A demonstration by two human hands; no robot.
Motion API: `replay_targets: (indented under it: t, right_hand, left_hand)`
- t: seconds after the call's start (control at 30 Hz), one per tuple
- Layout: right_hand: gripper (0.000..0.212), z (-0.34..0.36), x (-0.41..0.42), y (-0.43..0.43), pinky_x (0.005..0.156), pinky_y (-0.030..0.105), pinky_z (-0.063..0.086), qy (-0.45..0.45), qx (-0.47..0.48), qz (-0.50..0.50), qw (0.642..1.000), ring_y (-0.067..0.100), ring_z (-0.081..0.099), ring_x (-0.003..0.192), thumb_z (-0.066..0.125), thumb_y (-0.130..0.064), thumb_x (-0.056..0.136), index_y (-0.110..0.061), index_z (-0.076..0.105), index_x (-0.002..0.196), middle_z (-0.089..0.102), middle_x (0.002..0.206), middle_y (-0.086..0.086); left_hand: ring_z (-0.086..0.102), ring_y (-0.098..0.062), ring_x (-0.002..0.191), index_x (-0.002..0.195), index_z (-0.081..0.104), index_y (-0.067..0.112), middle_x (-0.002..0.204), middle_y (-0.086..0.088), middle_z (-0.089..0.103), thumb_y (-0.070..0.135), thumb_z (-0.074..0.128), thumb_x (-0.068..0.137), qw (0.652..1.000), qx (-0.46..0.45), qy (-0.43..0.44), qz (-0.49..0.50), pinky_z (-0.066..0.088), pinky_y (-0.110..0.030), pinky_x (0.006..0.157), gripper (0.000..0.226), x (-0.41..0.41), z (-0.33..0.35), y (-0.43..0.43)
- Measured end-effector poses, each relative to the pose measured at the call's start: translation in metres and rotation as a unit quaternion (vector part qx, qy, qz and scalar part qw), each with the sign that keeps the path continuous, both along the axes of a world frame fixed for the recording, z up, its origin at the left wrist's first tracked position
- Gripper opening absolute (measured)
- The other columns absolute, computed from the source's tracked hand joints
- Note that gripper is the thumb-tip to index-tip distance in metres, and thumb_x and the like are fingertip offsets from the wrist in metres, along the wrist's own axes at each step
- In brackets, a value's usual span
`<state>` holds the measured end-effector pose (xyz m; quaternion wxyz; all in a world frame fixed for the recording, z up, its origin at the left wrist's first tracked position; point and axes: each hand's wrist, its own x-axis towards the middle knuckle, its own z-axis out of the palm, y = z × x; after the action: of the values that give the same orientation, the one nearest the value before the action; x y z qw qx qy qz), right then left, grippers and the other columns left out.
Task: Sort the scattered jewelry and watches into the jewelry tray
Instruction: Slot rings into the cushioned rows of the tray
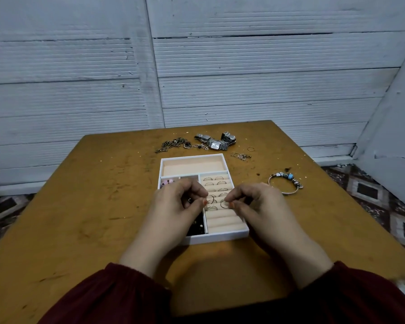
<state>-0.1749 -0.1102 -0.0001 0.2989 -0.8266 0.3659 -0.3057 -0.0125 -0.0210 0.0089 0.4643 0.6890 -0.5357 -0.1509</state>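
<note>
station: one person at a bench (80, 206), jewelry tray (216, 237) at centre, both hands over its ring rolls (222, 222).

right hand (255, 202): fingers (231, 205) pinch a thin ring (224, 204), held just above or at a slot midway down the rolls. whether it is already seated cannot be told.

left hand (178, 202): fingers curled, thumb and forefinger tips drawn together beside the same row. whether they hold anything cannot be told.

tray contents: several rings stand in the upper rolls and the lower rolls are bare. the long far compartment (193, 164) looks unfilled.

outstanding on the bench: watches (216, 142) and chains (173, 144) beyond the tray, a small cluster of loose rings (240, 156) near its far right corner, and a beaded bracelet (284, 183) to the right.

assessment: ring sorting is the step in hand, and the task appears under halfway. the next move likely calls for pressing this ring upright into its slot, without tipping its neighbours, then fetching the loose rings.
</note>
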Motion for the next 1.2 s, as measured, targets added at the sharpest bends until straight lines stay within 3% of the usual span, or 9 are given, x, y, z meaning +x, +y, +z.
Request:
replay_targets:
  t: [0.17,0.43,0.83,0.97,1.1,1.2]
  right_hand:
    - [0.014,0.0008,0.0013,-0.0006,0.075,0.029,0.044,0.043,-0.032,0.012,0.999,0.004,0.050,0.085,0.067,-0.019,0.083,-0.032,0.071,0.080,0.058,0.075,-0.021]
    - [0.017,0.0006,-0.0001,-0.0017,0.075,0.031,0.043,0.079,-0.072,0.018,0.994,0.006,0.048,0.088,0.062,-0.017,0.085,-0.033,0.069,0.086,0.056,0.077,-0.023]
    - [0.017,-0.0022,0.0006,-0.0035,0.072,0.026,0.039,0.100,-0.086,0.019,0.991,0.006,0.046,0.088,0.060,-0.017,0.083,-0.032,0.068,0.085,0.061,0.085,-0.015]
    - [0.017,-0.0020,0.0011,-0.0037,0.071,0.025,0.038,0.108,-0.086,0.022,0.990,0.005,0.045,0.088,0.059,-0.017,0.083,-0.032,0.068,0.085,0.061,0.085,-0.014]
    - [0.018,-0.0028,0.0019,-0.0038,0.074,0.028,0.042,0.088,-0.064,0.019,0.994,0.008,0.049,0.088,0.059,-0.014,0.082,-0.030,0.068,0.082,0.062,0.083,-0.014]
    - [0.018,-0.0035,0.0003,-0.0042,0.071,0.023,0.041,0.012,-0.021,-0.010,1.000,0.008,0.053,0.084,0.059,-0.011,0.084,-0.026,0.068,0.083,0.060,0.080,-0.018]
  left_hand:
    - [0.047,-0.001,0.051,0.076,0.066,0.023,0.060,0.025,0.059,0.004,0.071,0.081,1.000,-0.004,-0.003,0.000,0.036,-0.009,0.049,0.020,0.0010,0.0004,-0.0002]
    - [0.048,-0.003,0.053,0.078,0.067,0.022,0.063,0.023,0.060,0.007,0.071,0.081,1.000,-0.001,-0.008,0.001,0.038,-0.013,0.050,0.016,0.0026,-0.0007,0.0015]
    - [0.047,-0.002,0.053,0.077,0.066,0.025,0.064,0.024,0.061,0.008,0.070,0.081,1.000,0.006,-0.011,0.003,0.037,-0.010,0.050,0.019,0.0023,-0.0011,0.0010]
    - [0.049,-0.003,0.055,0.077,0.067,0.025,0.065,0.016,0.063,0.008,0.070,0.081,1.000,0.005,-0.008,0.004,0.039,-0.012,0.051,0.018,0.0017,-0.0006,0.0011]
    - [0.047,-0.001,0.052,0.077,0.067,0.022,0.061,0.018,0.061,0.005,0.071,0.080,1.000,0.003,0.000,0.004,0.036,-0.009,0.051,0.017,0.0001,0.0003,0.0027]
    - [0.048,-0.001,0.053,0.077,0.067,0.023,0.061,0.021,0.060,0.007,0.072,0.081,1.000,0.008,-0.005,0.005,0.037,-0.010,0.050,0.018,0.0000,0.0013,0.0027]
